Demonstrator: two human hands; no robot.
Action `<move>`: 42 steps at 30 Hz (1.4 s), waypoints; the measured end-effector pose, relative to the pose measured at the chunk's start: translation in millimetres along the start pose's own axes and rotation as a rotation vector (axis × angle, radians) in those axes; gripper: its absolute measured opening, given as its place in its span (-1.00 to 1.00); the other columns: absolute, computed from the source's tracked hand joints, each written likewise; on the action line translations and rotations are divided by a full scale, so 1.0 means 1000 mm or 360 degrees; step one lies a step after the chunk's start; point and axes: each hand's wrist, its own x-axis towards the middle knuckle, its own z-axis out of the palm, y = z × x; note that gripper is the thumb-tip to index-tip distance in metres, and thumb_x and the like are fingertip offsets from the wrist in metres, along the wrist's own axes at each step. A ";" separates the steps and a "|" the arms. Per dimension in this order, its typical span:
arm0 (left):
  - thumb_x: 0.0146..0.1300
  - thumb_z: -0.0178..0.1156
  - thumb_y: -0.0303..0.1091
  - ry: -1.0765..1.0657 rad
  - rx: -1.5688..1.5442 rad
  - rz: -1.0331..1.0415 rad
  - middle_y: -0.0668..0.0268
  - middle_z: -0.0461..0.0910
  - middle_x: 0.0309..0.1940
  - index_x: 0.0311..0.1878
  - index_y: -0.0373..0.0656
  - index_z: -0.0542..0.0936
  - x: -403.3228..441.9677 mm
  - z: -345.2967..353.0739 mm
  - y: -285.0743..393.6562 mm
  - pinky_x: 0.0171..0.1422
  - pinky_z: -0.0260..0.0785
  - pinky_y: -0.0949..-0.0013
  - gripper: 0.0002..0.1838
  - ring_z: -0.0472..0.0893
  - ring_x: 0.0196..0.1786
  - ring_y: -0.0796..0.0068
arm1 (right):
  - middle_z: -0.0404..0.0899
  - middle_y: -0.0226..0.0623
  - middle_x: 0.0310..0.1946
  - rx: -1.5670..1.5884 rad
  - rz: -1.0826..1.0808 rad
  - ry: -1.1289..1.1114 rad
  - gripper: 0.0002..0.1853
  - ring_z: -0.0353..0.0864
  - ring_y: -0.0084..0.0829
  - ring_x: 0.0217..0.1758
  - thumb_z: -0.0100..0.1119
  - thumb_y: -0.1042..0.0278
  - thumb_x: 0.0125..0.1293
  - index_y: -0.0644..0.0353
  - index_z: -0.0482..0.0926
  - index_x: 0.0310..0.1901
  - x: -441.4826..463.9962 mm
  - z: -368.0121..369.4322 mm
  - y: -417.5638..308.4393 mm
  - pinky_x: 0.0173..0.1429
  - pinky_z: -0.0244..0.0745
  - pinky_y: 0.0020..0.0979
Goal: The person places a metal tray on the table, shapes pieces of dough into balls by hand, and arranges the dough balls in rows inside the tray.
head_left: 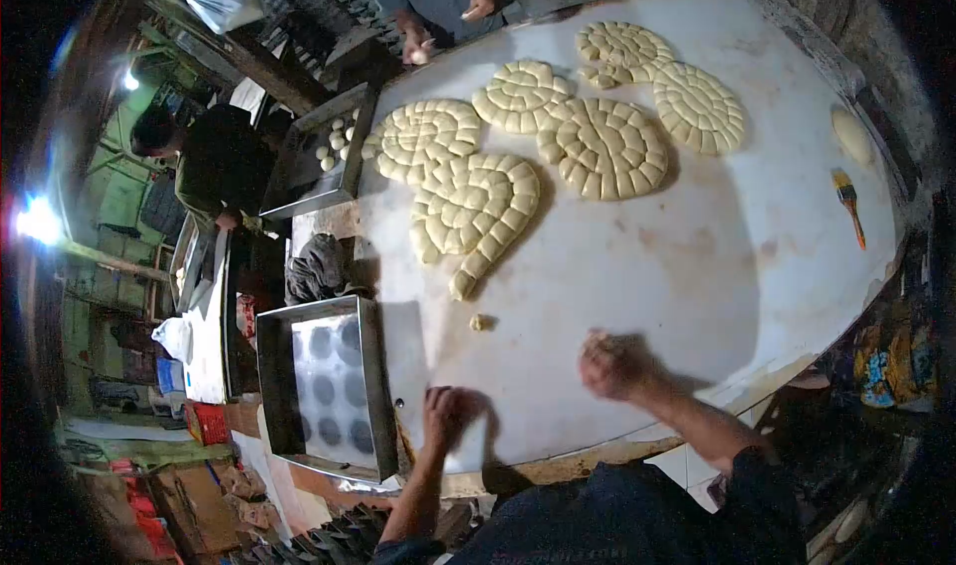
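My left hand [450,418] is curled low over the white tabletop [687,266], close to the right side of a metal tray. My right hand [612,366] is also curled, farther right above the table, and slightly blurred. Whatever either palm may hold is hidden. A small scrap of dough [482,322] lies beyond my hands. Behind it sits a coil of cut dough pieces [476,207], its tail pointing toward me. More coils of cut dough [602,149] spread across the far half of the table.
The metal tray [370,386] has round dark marks inside. Another tray [309,203] holds several dough balls beside a dark cloth [324,268]. A brush [848,207] and a dough lump [851,134] lie at right. A co-worker's hands [418,45] are across the table; another person [224,162] stands left.
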 end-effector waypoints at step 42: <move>0.41 0.04 -0.30 -0.0420 -0.1289 -0.0068 0.39 0.40 -0.60 -0.11 -0.28 0.55 -0.002 -0.098 0.095 -0.47 0.23 0.53 -0.77 0.35 -0.56 0.70 | 0.30 -0.45 -0.33 0.1943 0.0710 0.0607 -0.65 0.35 -0.64 -0.23 0.15 0.35 0.26 0.22 0.36 0.05 0.084 0.036 -0.223 -0.06 0.32 -0.55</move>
